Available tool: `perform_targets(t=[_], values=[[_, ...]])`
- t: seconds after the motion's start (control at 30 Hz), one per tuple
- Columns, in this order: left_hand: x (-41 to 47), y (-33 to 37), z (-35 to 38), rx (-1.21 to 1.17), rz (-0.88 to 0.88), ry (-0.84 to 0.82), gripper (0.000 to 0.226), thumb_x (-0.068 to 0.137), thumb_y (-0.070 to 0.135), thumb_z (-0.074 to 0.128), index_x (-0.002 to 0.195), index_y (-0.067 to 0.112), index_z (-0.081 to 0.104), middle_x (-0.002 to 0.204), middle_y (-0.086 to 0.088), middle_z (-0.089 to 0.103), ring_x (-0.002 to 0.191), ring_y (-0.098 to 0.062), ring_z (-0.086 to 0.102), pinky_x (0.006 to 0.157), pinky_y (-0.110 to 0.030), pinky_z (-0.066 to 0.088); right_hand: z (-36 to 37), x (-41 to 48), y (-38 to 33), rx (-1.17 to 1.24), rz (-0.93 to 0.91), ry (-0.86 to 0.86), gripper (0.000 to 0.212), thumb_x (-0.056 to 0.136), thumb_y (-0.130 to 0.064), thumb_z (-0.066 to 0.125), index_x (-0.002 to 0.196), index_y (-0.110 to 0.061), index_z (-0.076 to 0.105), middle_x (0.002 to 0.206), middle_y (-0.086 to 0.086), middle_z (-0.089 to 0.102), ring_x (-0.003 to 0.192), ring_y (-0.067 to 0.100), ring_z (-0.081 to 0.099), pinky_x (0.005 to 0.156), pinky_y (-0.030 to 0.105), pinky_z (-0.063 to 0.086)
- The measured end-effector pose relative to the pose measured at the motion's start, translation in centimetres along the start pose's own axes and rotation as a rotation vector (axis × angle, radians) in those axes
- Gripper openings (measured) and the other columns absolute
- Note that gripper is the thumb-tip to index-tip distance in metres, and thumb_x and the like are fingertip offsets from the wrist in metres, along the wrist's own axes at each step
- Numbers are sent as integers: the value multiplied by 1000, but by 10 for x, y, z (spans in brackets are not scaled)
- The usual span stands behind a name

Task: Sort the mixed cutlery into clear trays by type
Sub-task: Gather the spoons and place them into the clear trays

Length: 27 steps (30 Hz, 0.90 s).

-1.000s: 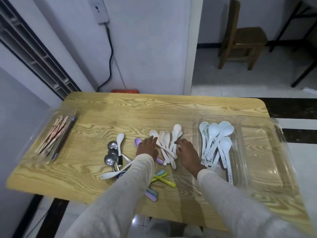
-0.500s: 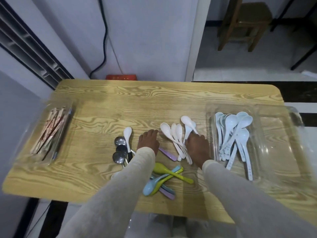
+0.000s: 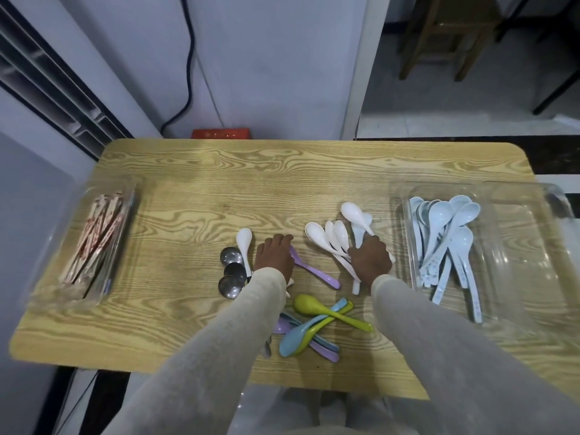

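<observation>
Wood-grain counter [image 3: 219,171] with rounded corners, set against a pale wall [image 3: 266,73]. Behind its far edge: a red box [image 3: 221,133] and a black cable [image 3: 189,58] running up the wall. Upper right: wooden chair [image 3: 445,36]; left: slatted grille [image 3: 47,89].

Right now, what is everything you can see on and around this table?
table: one, light wood, centre.
left tray: one, clear, table's left end.
chopsticks: a bundle, red-and-white wrappers, in left tray.
right tray: one, clear, table's right end.
pale spoons: several, bluish white, in right tray.
metal spoons: three, silver, left of centre.
white spoons: about six, white, loose mid-table.
purple spoon: one, purple, left of white spoons.
coloured spoons: several, green, blue, purple, near front edge.
chair: one, brown wood, background right.
cable: one, black, on the wall.
left hand: one, at the purple spoon's end, grip hidden.
right hand: one, fingers curled over white spoons' handles.
</observation>
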<state>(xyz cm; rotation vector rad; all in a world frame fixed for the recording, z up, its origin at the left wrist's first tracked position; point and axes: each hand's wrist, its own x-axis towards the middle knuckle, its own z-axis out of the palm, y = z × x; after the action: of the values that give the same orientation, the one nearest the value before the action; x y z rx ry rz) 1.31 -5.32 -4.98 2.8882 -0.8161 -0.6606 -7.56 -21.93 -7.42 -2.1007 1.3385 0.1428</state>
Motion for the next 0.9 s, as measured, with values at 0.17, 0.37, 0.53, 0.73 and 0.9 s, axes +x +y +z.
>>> perform_targets(t=[0.17, 0.37, 0.53, 0.73, 0.9], values=[[-1, -2, -1, -11, -1, 15, 62, 87, 13, 54, 143, 21, 26, 143, -2, 33, 130, -22, 34, 108, -30, 23, -4, -3, 5, 87, -30, 27, 29, 88, -11, 58, 111, 3, 47, 107, 22, 62, 103, 37, 59, 75, 33, 41], [-2, 10, -1, -37, 12, 65, 52, 92, 13, 40, 142, 21, 28, 145, -3, 32, 133, -22, 30, 109, -33, 21, -11, -8, 7, 215, -113, 61, 29, 90, -32, 61, 92, -3, 54, 93, 15, 65, 88, 33, 61, 67, 30, 38], [-7, 17, -3, -38, 37, 82, 53, 92, 12, 41, 142, 20, 29, 144, -3, 32, 132, -23, 30, 109, -33, 22, -15, -14, 13, 296, 14, 41, 29, 83, -22, 70, 106, -12, 55, 107, 10, 64, 100, 30, 61, 73, 29, 40], [-15, 12, -9, -17, -25, 108, 56, 90, 14, 49, 142, 22, 28, 148, -4, 22, 134, -23, 28, 110, -31, 22, -23, -18, 12, 339, 6, 9, 35, 80, -43, 69, 99, -14, 73, 96, 9, 72, 95, 30, 65, 79, 34, 50], [-23, 11, -11, -17, -42, 88, 54, 88, 14, 53, 139, 18, 35, 150, -5, 17, 136, -25, 23, 112, -33, 21, -33, -24, 10, 230, -34, -37, 27, 83, -35, 63, 103, -18, 70, 107, 6, 69, 102, 29, 63, 79, 29, 46]])
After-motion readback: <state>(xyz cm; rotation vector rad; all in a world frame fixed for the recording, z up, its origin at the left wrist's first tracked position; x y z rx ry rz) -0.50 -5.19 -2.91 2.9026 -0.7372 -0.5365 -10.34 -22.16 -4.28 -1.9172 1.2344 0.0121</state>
